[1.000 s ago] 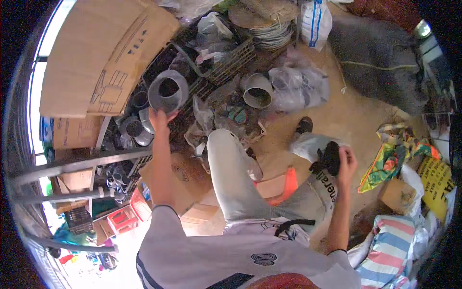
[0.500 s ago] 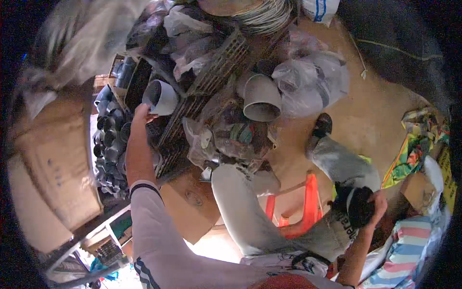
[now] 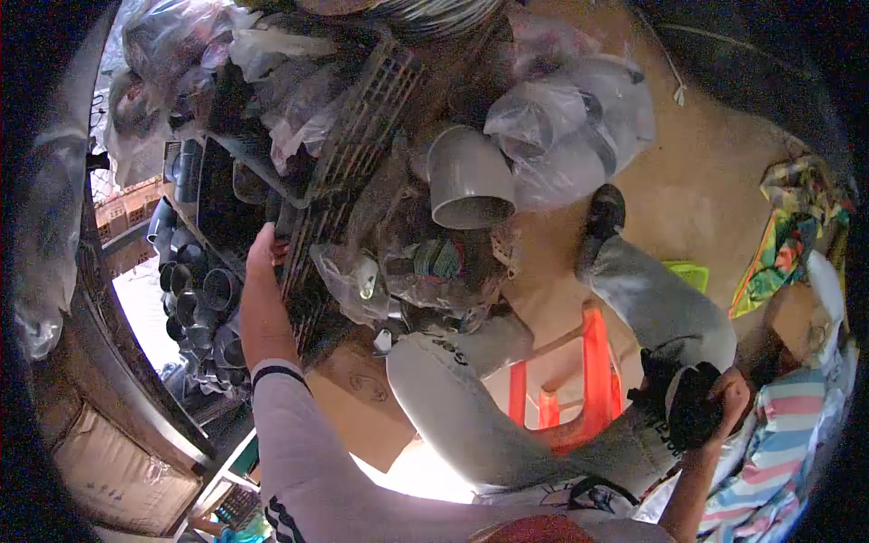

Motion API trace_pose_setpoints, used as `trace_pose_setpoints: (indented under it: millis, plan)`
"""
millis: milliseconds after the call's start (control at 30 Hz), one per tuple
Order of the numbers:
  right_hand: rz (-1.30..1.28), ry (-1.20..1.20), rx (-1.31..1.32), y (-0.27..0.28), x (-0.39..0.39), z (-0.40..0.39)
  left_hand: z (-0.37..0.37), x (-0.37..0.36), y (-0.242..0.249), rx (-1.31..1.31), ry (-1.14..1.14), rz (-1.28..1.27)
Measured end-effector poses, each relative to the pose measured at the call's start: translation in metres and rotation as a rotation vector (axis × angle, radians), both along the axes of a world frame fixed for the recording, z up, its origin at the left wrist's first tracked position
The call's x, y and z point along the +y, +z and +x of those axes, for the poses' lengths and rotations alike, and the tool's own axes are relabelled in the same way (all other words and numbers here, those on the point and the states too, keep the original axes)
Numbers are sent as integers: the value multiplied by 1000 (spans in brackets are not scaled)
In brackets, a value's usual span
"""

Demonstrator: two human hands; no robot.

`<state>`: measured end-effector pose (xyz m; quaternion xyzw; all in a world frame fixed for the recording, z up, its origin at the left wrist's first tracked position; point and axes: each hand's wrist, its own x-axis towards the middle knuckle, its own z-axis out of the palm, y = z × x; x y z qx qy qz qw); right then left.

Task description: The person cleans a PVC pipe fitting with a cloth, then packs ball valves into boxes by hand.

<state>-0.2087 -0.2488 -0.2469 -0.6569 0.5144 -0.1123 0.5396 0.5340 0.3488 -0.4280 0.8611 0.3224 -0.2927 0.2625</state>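
My left hand point(image 3: 267, 252) reaches out at the left, beside the slatted dark plastic crate point(image 3: 362, 127). Its fingers are small and partly hidden in shadow, and what they hold, if anything, is unclear. At the lower right, the fingers of my right hand point(image 3: 730, 396) are bent round the edge of a round black object point(image 3: 695, 405) over my leg. A wide grey pipe elbow point(image 3: 471, 181) lies in the upper middle, its opening towards me. Dark pipe fittings point(image 3: 195, 294) are stacked left of my left forearm.
Clear plastic bags point(image 3: 579, 136) lie beside the elbow, and more bags point(image 3: 299, 100) cover the upper left. A red-orange stool point(image 3: 596, 380) stands by my legs. Cardboard point(image 3: 362, 389) lies below the crate. A striped bag point(image 3: 783, 434) is at the lower right.
The light grey pipe piece that was at my left hand is no longer seen there. The view has shifted, and the crate and elbow appear further left. My right hand remains at the black object.
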Motion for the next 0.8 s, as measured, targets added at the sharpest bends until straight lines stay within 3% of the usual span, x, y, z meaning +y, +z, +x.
trace_pose_setpoints:
  millis: [33,67,100,167,233,300,333,367,433,500,600,700,733,800]
  plan:
    - [12,-2,83,3,-2,2,-2,-3,10,28,-11,-26]
    - [9,-1,87,2,-4,3,-19,-68,46,42,109,148]
    - [-46,0,20,-3,-4,5,-30,-84,50,44,108,140]
    - [-95,1,-41,1,-6,13,-51,-102,59,-850,-597,499]
    - [-80,28,-76,10,-4,29,-114,-177,98,-1025,-763,181]
    - [-21,9,-53,11,-4,27,-185,-243,115,-897,-897,-119]
    - [-19,21,-90,1,-4,20,-224,-282,130,-604,-768,-310]
    - [-20,33,-128,-3,-7,16,-248,-304,131,-555,-973,-275]
    - [-9,67,-67,9,-6,24,-266,-316,80,-554,-1148,-371]
    - [12,42,-176,10,-4,32,-272,-335,49,-624,-1270,-240]
    - [-25,28,-181,7,-3,35,-247,-334,30,-469,-1273,-23]
    - [-61,67,-155,-15,-13,15,-226,-311,24,-717,-1121,-151]
    - [-74,79,-88,-19,-17,11,-228,-309,47,-736,-1105,-141]
    - [-120,138,-102,-22,-21,8,-240,-293,108,-735,-711,-209]
